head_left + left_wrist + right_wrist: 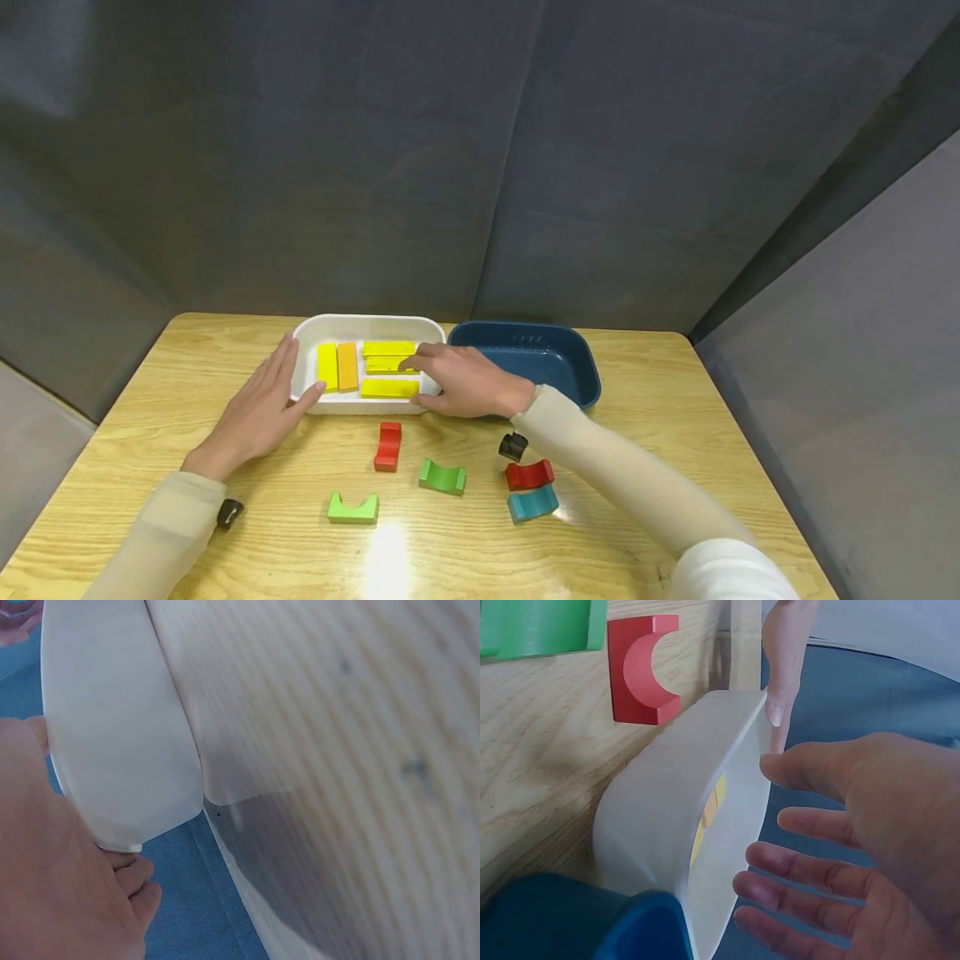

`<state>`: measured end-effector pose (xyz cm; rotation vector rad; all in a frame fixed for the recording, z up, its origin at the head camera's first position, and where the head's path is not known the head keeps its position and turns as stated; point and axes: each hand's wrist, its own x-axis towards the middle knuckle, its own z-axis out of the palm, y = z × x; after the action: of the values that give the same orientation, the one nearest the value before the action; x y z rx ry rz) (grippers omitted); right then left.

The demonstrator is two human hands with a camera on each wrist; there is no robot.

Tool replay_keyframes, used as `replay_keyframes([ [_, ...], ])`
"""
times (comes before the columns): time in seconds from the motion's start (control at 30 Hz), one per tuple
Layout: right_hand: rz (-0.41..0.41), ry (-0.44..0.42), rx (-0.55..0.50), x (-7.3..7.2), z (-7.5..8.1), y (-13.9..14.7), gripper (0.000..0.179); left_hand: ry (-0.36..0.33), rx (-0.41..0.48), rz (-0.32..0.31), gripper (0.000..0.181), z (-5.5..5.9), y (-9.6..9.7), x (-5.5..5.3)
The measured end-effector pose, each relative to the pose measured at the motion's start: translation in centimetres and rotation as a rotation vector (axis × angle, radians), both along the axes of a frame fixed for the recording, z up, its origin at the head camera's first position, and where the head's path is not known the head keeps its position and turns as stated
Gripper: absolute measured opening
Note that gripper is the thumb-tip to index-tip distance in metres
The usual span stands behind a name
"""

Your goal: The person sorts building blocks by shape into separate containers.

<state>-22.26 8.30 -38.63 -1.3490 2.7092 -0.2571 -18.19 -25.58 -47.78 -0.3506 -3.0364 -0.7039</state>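
Observation:
At the left end of the white tray (375,408), my left hand (258,404) grips the corner, its thumb lapping over the near rim and its fingers along the outside. The left wrist view shows bent fingers just below the tray's rim (120,844). My right hand (468,382) reaches over the tray's right end; in the right wrist view its fingers (802,870) are spread with nothing between them. Inside the tray lie a yellow block (327,367), an orange block (347,367) beside it, and several yellow blocks (390,389) lying crosswise, partly beneath the right fingers.
A dark blue tray (588,375) stands right beside the white one. Nearer on the wooden table are two red arched blocks (387,447), two green arched blocks (442,477) and a blue arched block (533,504). A dark curtain (360,167) hangs behind the table.

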Motion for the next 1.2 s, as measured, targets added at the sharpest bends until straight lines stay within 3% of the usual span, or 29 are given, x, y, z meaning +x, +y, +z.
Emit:
replay_keyframes([
  [0.27, -0.035, -0.014, -0.039, 0.9, -0.1, 1.9, 0.049, -0.008, -0.002, 0.007, 0.099, 0.1, 0.0, -0.1],
  [0.77, -0.117, 0.067, -0.073, 2.5, -0.7, 5.9, 0.052, -0.006, 0.005, 0.008, 0.099, 0.0, -0.2, -0.1],
  [1.03, -0.173, 0.091, -0.137, 3.2, -1.4, 8.8, 0.050, -0.008, 0.006, 0.009, 0.099, 0.0, -0.3, -0.2],
  [1.2, -0.227, 0.104, -0.180, 3.8, -1.6, 10.7, 0.059, -0.006, 0.008, 0.008, 0.099, 0.0, -0.2, -0.3],
])
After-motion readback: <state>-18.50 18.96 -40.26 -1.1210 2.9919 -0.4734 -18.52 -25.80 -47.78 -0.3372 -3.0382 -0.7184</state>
